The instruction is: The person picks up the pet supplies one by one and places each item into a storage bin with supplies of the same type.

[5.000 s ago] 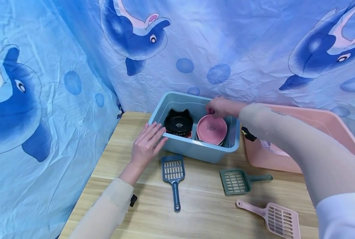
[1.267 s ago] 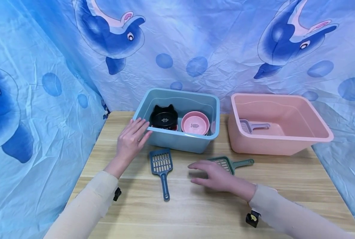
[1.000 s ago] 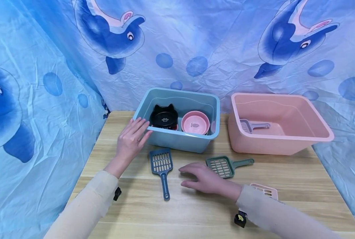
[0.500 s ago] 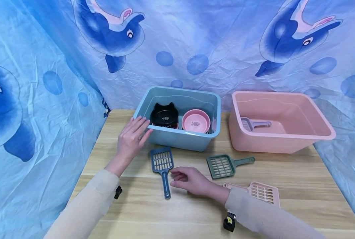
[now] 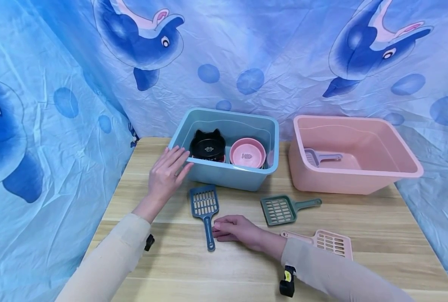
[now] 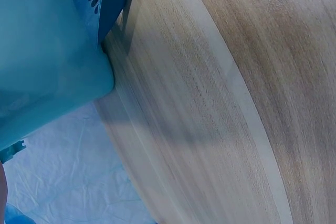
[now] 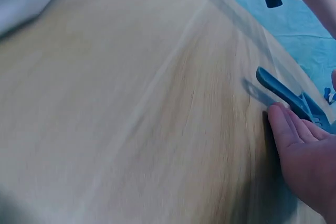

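Observation:
My left hand [image 5: 165, 172] rests on the front left rim of a blue litter box [image 5: 224, 174], fingers extended over the edge. Inside that box sit a black cat-eared bowl [image 5: 209, 147] and a pink bowl [image 5: 247, 154] with a fish-bone print. A dark blue litter scoop [image 5: 205, 203] lies on the table in front of it, handle toward me. Beside the handle is my right hand [image 5: 239, 230], its fingertips right at the handle's right side. In the right wrist view the scoop handle [image 7: 281, 92] shows just past the fingertips, not enclosed by them.
A pink litter box [image 5: 352, 182] at the right holds a small lilac scoop [image 5: 322, 157]. On the wooden table [image 5: 186, 272] lie a green scoop [image 5: 280, 209] and a pink scoop [image 5: 333, 243], the latter partly behind my right sleeve. A dolphin-print cloth [image 5: 284, 50] hangs behind.
My right hand has left the pink bowl in the blue box, come down to the table and moved left to the dark blue scoop's handle. The left hand stays on the rim.

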Demonstrator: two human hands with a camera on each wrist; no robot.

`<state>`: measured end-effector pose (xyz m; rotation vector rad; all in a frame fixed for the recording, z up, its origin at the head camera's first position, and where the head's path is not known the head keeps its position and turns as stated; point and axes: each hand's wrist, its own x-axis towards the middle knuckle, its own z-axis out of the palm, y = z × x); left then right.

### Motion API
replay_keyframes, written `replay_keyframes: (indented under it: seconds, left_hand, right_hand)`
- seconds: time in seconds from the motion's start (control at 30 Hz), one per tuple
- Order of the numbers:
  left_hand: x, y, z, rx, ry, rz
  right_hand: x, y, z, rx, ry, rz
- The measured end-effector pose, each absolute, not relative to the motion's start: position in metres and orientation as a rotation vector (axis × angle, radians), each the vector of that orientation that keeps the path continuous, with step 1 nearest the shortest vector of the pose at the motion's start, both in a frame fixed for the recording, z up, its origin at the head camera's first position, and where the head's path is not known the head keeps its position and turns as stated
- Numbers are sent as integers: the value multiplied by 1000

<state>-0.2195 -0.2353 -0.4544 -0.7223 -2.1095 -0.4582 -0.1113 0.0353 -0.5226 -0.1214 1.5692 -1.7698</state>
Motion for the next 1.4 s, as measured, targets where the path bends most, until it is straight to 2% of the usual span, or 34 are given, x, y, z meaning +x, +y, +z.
replay_keyframes:
  seconds: [0.77, 1.4]
  left_hand:
    - [-219, -236, -457, -715, -2111, -464]
    - [-221, -236, -456, -723, -2100, -480]
  right_hand:
    - [-105, 11, -523, 110, 1436, -1860]
    - [-107, 8, -524, 165, 1524, -1865]
